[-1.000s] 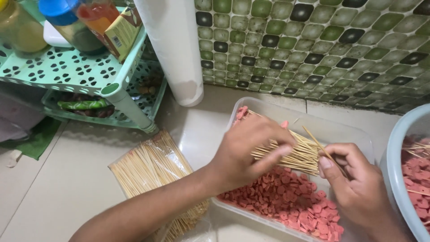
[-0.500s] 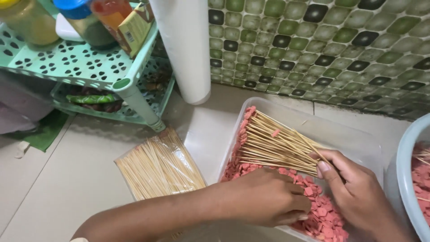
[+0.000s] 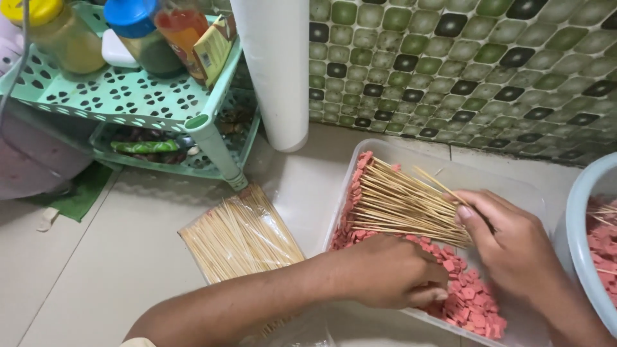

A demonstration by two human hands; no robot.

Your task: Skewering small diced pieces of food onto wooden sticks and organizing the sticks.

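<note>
Skewers point(image 3: 405, 205) lie fanned across our tray point(image 3: 514, 186), pinched in our right hand point(image 3: 514, 247); our left hand point(image 3: 392, 273) has dropped from them, fingers curled into the pink slices point(image 3: 469, 302).

Two bare forearms, no visible sleeves

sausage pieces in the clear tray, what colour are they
Pinkish red sausage pieces, in the head view.

I see a wall of small green, white and black mosaic tiles point(image 3: 463, 71) meeting a pale beige tiled floor point(image 3: 96, 270). A mint-green perforated plastic rack point(image 3: 128, 96) stands at left — jars and bottles on top — beside a white pipe point(image 3: 273, 71).
</note>
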